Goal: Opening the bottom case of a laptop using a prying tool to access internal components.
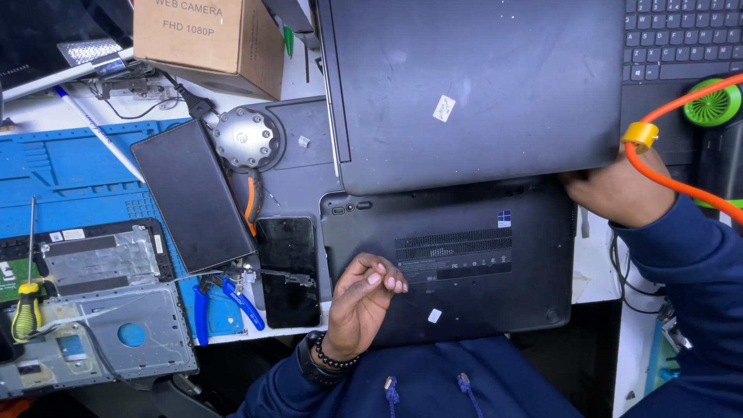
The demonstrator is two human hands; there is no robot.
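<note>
Two hands in view: left hand (364, 298), right hand (615, 193). Two closed dark laptops: upper laptop (472, 85), lower laptop (457, 259) bottom side up. One keyboard (681, 39). One cardboard box (209, 39). One black phone (288, 267). One flat black slab (190, 193). One round metal disc (245, 138). One yellow-handled screwdriver (27, 302). One blue-handled pliers (224, 302). One orange cable (681, 182). One blue work mat (70, 178). One bead bracelet (333, 360).

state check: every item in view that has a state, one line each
lower laptop: closed, underside up
upper laptop: closed, stacked over lower laptop
left hand: fingers curled, resting on lower laptop
right hand: gripping upper laptop's edge
phone: screen dark
cardboard box: closed
</note>
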